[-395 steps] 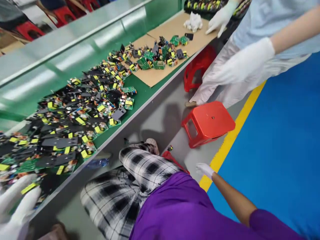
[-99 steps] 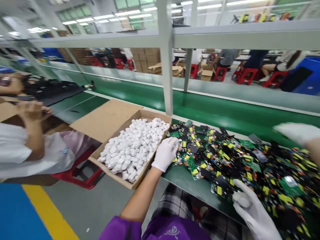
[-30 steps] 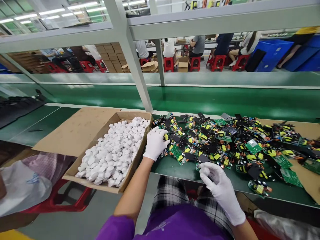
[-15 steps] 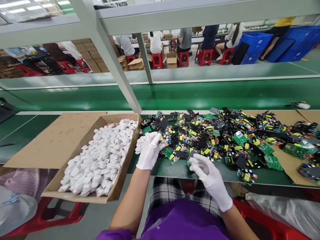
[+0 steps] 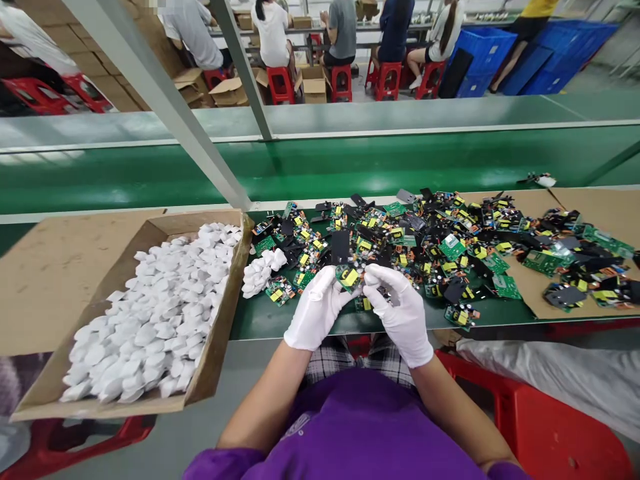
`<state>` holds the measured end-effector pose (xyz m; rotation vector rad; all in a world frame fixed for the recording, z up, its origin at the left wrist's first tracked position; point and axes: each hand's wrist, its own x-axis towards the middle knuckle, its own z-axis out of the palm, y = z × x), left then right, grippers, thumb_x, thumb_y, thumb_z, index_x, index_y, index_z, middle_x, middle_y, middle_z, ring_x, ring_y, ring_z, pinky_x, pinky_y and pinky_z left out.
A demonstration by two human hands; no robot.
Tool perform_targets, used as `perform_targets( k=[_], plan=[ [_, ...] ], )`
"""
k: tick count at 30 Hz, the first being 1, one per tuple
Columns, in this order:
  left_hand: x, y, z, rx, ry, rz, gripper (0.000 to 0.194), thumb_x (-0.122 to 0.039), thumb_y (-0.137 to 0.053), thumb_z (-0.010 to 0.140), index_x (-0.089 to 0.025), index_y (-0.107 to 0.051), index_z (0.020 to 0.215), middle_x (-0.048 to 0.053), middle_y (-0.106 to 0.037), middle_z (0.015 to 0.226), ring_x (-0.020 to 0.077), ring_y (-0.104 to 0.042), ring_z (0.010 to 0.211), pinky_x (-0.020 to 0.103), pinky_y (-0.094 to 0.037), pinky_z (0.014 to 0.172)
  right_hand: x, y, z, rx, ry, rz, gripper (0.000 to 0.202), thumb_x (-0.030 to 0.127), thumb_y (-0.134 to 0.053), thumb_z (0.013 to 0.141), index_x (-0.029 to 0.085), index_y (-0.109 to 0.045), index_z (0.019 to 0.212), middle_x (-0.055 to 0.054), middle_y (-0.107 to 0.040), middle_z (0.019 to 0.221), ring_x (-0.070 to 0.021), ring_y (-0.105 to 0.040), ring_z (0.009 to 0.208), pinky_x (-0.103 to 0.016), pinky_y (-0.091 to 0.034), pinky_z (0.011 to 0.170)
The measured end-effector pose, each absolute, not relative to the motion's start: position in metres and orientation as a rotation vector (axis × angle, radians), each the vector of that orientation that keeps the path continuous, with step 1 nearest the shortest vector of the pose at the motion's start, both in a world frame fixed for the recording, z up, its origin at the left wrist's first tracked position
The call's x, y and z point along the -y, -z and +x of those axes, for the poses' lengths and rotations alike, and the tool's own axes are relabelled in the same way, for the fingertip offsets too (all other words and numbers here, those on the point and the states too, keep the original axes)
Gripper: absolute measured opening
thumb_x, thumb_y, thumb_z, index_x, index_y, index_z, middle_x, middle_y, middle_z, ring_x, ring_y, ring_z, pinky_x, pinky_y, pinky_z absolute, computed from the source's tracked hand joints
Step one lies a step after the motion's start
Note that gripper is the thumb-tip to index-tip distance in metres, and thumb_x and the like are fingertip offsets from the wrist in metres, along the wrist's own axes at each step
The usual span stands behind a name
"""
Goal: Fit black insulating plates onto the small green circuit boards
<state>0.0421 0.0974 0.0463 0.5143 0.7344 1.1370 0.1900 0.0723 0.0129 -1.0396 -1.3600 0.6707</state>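
My left hand (image 5: 316,308), in a white glove, is closed on the left side of a green circuit board (image 5: 347,276) with a yellow-wrapped component. A flat black plate (image 5: 341,247) stands up behind this board. My right hand (image 5: 399,310), also gloved, has its thumb and fingers pinched together at the board's right edge. What lies between those fingertips is too small to make out. Just beyond both hands spreads a heap of similar circuit boards (image 5: 453,247) with black plates. A small pile of white plastic pieces (image 5: 263,271) lies left of the heap.
A cardboard tray (image 5: 227,297) full of white pieces (image 5: 155,320) sits at the left, beside flat cardboard (image 5: 35,280). Behind the bench runs a green conveyor belt (image 5: 350,160), with a slanting metal post (image 5: 175,113) in front. Red stools (image 5: 565,427) stand near me; people sit further back.
My hands have come together at the circuit board; before, they were apart, the left holding it near the white pieces. The whole view has shifted, showing more of the bench front.
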Motion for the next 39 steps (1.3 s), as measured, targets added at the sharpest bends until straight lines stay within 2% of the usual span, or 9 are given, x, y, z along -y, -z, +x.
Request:
perform_targets(
  k=[4, 8, 12, 17, 23, 28, 33, 35, 39],
  plan=[
    [-0.089, -0.042, 0.040, -0.708, -1.092, 0.543, 0.024, -0.035, -0.074, 0.084, -0.018, -0.067, 0.100, 0.007, -0.072, 0.113, 0.0206, -0.067, 0.107, 0.037, -0.055, 0.096, -0.073, -0.005, 0.190, 1.267, -0.797, -1.030, 0.032, 0.024, -0.070, 0.090, 0.026, -0.068, 0.121, -0.007, -0.071, 0.112, -0.0184, -0.070, 0.100, -0.036, -0.057, 0.096],
    [-0.082, -0.037, 0.032, -0.627, -0.959, 0.548, 0.031, -0.030, -0.074, 0.084, -0.020, -0.068, 0.112, 0.008, -0.072, 0.121, 0.0236, -0.069, 0.106, 0.039, -0.058, 0.091, -0.071, -0.005, 0.192, 1.220, -0.885, -1.008, 0.031, 0.026, -0.070, 0.089, 0.027, -0.069, 0.120, -0.006, -0.072, 0.112, -0.0182, -0.070, 0.099, -0.036, -0.058, 0.096],
    [-0.081, -0.038, 0.027, -0.573, -0.895, 0.412, 0.024, -0.023, -0.075, 0.077, -0.015, -0.073, 0.100, 0.007, -0.078, 0.104, 0.0248, -0.075, 0.089, 0.038, -0.060, 0.083, -0.069, -0.012, 0.195, 1.243, -0.933, -1.002, 0.032, 0.027, -0.073, 0.088, 0.027, -0.070, 0.120, -0.005, -0.074, 0.111, -0.0185, -0.071, 0.099, -0.036, -0.057, 0.096],
    [-0.083, -0.042, 0.030, -0.605, -0.902, 0.281, 0.026, -0.020, -0.069, 0.076, -0.006, -0.074, 0.098, 0.013, -0.079, 0.100, 0.0259, -0.076, 0.091, 0.034, -0.059, 0.086, -0.068, -0.025, 0.197, 0.975, -1.158, -0.922, 0.035, 0.032, -0.073, 0.089, 0.029, -0.067, 0.123, -0.003, -0.076, 0.113, -0.0178, -0.073, 0.101, -0.035, -0.058, 0.096],
    [-0.084, -0.035, 0.027, -0.805, -0.937, 0.238, 0.012, -0.006, -0.062, 0.073, -0.008, -0.072, 0.079, 0.011, -0.079, 0.085, 0.0226, -0.076, 0.075, 0.030, -0.060, 0.071, -0.067, -0.026, 0.200, 0.903, -1.211, -0.891, 0.030, 0.039, -0.065, 0.094, 0.026, -0.067, 0.121, -0.004, -0.077, 0.106, -0.0176, -0.075, 0.092, -0.036, -0.060, 0.091],
    [-0.079, -0.036, 0.024, -0.552, -0.963, 0.199, 0.022, -0.012, -0.061, 0.069, -0.011, -0.071, 0.089, 0.005, -0.072, 0.072, 0.0099, -0.057, 0.047, 0.022, -0.048, 0.049, -0.062, -0.026, 0.197, 1.014, -1.212, -0.959, 0.037, 0.032, -0.077, 0.084, 0.026, -0.067, 0.119, -0.005, -0.075, 0.111, -0.0178, -0.073, 0.097, -0.034, -0.059, 0.091],
    [-0.078, -0.038, 0.031, -0.504, -0.927, 0.197, 0.019, -0.017, -0.055, 0.077, -0.009, -0.068, 0.089, -0.002, -0.053, 0.054, 0.0031, -0.028, 0.035, 0.017, -0.030, 0.039, -0.054, -0.025, 0.191, 1.313, -1.083, -0.953, 0.027, 0.027, -0.071, 0.089, 0.028, -0.069, 0.116, -0.003, -0.073, 0.108, -0.0157, -0.070, 0.095, -0.033, -0.056, 0.095],
    [-0.080, -0.035, 0.034, -0.565, -0.915, 0.220, 0.012, -0.015, -0.053, 0.079, -0.011, -0.065, 0.081, -0.001, -0.052, 0.056, 0.0035, -0.027, 0.035, 0.019, -0.029, 0.039, -0.053, -0.025, 0.190, 1.398, -1.021, -0.952, 0.026, 0.027, -0.070, 0.090, 0.028, -0.070, 0.116, -0.004, -0.073, 0.110, -0.0181, -0.069, 0.100, -0.036, -0.054, 0.097],
    [-0.080, -0.028, 0.036, -0.651, -0.933, 0.288, 0.007, -0.013, -0.061, 0.071, -0.011, -0.064, 0.078, 0.003, -0.061, 0.064, 0.0073, -0.043, 0.044, 0.022, -0.040, 0.048, -0.051, -0.021, 0.191, 1.431, -0.906, -0.983, 0.028, 0.026, -0.069, 0.090, 0.027, -0.068, 0.118, -0.006, -0.073, 0.112, -0.0196, -0.068, 0.104, -0.036, -0.054, 0.098]
  ],
)
